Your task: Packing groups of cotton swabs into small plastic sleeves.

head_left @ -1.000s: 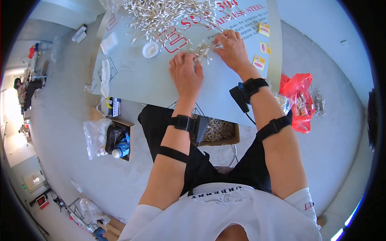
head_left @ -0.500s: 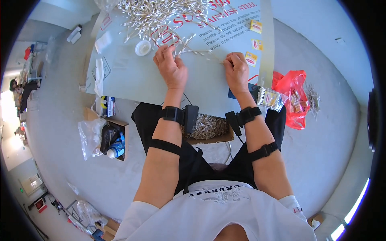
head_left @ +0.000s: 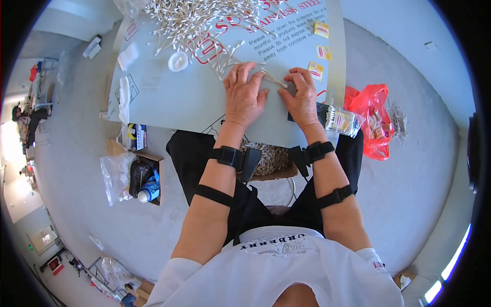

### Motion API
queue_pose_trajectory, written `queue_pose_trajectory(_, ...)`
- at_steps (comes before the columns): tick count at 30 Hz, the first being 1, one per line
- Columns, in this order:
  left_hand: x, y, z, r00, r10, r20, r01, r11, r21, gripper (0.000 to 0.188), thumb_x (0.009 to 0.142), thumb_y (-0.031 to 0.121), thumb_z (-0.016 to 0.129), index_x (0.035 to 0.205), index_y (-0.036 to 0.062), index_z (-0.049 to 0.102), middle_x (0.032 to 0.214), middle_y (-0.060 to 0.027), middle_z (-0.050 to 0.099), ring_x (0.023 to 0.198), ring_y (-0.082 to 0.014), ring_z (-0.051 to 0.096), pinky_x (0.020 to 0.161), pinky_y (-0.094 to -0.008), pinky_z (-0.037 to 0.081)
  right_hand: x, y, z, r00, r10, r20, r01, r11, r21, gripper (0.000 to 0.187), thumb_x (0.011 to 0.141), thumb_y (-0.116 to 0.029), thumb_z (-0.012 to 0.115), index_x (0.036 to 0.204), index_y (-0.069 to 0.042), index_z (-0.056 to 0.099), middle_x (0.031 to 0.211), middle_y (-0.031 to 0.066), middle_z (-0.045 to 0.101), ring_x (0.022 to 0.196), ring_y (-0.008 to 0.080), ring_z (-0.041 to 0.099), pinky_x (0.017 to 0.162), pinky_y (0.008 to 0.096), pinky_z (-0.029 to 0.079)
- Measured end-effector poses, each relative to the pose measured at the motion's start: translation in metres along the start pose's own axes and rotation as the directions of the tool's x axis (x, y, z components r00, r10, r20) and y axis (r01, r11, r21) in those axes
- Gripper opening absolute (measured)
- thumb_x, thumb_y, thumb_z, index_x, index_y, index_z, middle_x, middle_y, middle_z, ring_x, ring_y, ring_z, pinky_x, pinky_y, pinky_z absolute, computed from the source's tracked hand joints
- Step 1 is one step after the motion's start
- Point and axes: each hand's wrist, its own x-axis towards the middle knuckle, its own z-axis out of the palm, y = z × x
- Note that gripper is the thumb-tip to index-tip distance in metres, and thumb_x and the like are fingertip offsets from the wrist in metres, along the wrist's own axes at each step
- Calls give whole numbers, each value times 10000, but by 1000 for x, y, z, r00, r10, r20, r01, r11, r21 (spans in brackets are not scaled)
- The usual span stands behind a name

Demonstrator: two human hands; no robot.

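Note:
Several loose cotton swabs (head_left: 273, 78) lie slantwise between my two hands, above the table sheet. My left hand (head_left: 244, 97) rests palm down with bent fingers apart, its fingertips at the left ends of these swabs. At their other ends, my right hand (head_left: 302, 97) curls with thumb and index finger on either side of the swab tips. A big heap of cotton swabs (head_left: 197, 23) covers the far part of the table (head_left: 179, 102), with stray ones trailing toward my left hand. A round white lid or dish (head_left: 178, 61) stands left of the strays.
Yellow cards (head_left: 315, 71) line the table's right side. A clear pack of swabs (head_left: 342, 122) is at the near right corner, beside a red plastic bag (head_left: 376, 123). White tissue (head_left: 125, 100) lies at left. Below the table edge sits a box of swabs (head_left: 271, 159).
My left hand has moved right, toward my right hand, and its fingers have spread. My right thumb and index finger have parted somewhat around the swab ends.

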Motion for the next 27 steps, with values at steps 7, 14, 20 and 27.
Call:
queue_pose_trajectory(7,-3,-11,6,1000,6,21,-6,1000,-17,272,682,87,728,935,128,639,1206,-43,525,1202,-298,428,978,-453,337,-4,17,-2,999,-52,-1,52,997,-53,182,718,47,673,871,-5,590,1072,129,558,885,322,605,761,370,510)
queue_pose_trajectory(14,5,3,1,999,30,28,-32,998,59,405,732,133,734,1121,146,622,1214,-38,524,1193,-294,436,997,-456,322,-21,3,-11,999,-8,-47,7,1000,-24,160,697,40,681,818,-24,598,1020,113,576,886,315,590,761,389,498)
queue_pose_trajectory(20,6,0,7,1000,-2,28,1,999,40,322,737,132,730,1041,148,624,1141,-26,543,1142,-286,456,958,-444,338,-23,7,-16,999,-51,-3,51,996,-66,132,666,34,695,757,-25,618,995,103,576,895,285,582,760,380,495)
queue_pose_trajectory(27,-5,2,5,1000,20,3,-20,1000,12,155,742,97,705,876,123,633,996,-15,565,1051,-269,490,886,-421,370,-20,1,-15,984,-124,125,134,988,-77,114,692,-12,697,790,-42,647,982,104,584,882,284,586,756,372,489)
